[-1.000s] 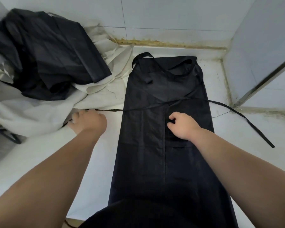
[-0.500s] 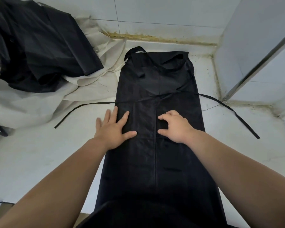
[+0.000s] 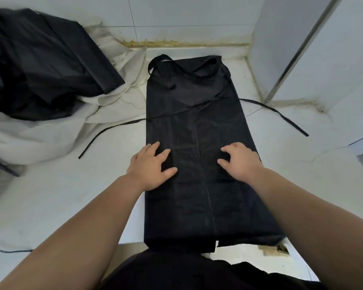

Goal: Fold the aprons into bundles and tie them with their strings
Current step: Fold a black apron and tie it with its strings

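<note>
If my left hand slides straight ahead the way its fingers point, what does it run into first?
Your left hand, flat on the folded apron, would probably first meet the tie string lying across the apron; only smooth cloth shows before that.

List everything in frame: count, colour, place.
apron: 1, black, folded into a long strip, centre of the surface
left string: 1, black, trailing off the apron's left edge
right string: 1, black, trailing off its right edge
fabric heap: 1, black, far left
cloth: 1, cream, under the heap
surface: 1, white, under everything
cable: 1, dark, near left
left hand: 1, flat on the apron's left edge
right hand: 1, fingers bent, on the apron's right half
</note>
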Motion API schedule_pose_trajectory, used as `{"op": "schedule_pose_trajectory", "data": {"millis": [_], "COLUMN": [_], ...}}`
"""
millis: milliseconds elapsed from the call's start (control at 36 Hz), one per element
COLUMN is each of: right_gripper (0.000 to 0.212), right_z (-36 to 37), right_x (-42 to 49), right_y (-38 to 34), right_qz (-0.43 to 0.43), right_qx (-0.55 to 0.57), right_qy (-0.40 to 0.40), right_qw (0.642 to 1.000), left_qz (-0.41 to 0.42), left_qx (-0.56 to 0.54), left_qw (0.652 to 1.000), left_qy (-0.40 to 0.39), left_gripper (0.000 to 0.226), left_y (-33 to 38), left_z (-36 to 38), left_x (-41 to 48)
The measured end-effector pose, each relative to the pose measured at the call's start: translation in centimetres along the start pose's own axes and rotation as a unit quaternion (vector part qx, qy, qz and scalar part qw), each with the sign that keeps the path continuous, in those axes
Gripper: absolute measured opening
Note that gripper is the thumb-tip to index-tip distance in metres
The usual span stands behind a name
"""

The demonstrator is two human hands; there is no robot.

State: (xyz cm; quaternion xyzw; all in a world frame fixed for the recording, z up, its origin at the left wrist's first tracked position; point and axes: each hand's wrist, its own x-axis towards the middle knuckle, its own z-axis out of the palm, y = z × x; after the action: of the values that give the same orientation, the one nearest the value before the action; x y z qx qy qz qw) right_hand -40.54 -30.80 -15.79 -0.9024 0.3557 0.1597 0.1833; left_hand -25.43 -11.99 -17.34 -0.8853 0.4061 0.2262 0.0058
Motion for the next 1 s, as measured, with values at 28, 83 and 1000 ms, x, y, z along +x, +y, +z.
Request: {"op": "schedule_pose_trajectory", "data": {"millis": [28,83,1000], "right_gripper": [0.048,0.047,0.041], "right_z": [0.3,1.2,6.6], "right_x": [-0.5,-1.9,-13.0], "right_y": [0.0,-0.2,4.7], "right_qz": [0.005,0.013,0.018], "right_qx": [-0.002,-0.004,0.128], "right_qy": [-0.001,0.003,0.078], "right_qw": [1.000,1.000,0.988], "left_qz": [-0.003,0.001,-0.096], "left_qx": [0.001,0.005,-0.003], "left_qw": [1.000,1.000,0.994], "left_qy": [-0.005,-0.008,0.050], "left_gripper": [0.070,0.071,0.057], "left_y": [-0.2,-0.6,4.5], "left_z": [0.3,0.8,8.9], "left_x": [-0.4,-1.5,-13.2]}}
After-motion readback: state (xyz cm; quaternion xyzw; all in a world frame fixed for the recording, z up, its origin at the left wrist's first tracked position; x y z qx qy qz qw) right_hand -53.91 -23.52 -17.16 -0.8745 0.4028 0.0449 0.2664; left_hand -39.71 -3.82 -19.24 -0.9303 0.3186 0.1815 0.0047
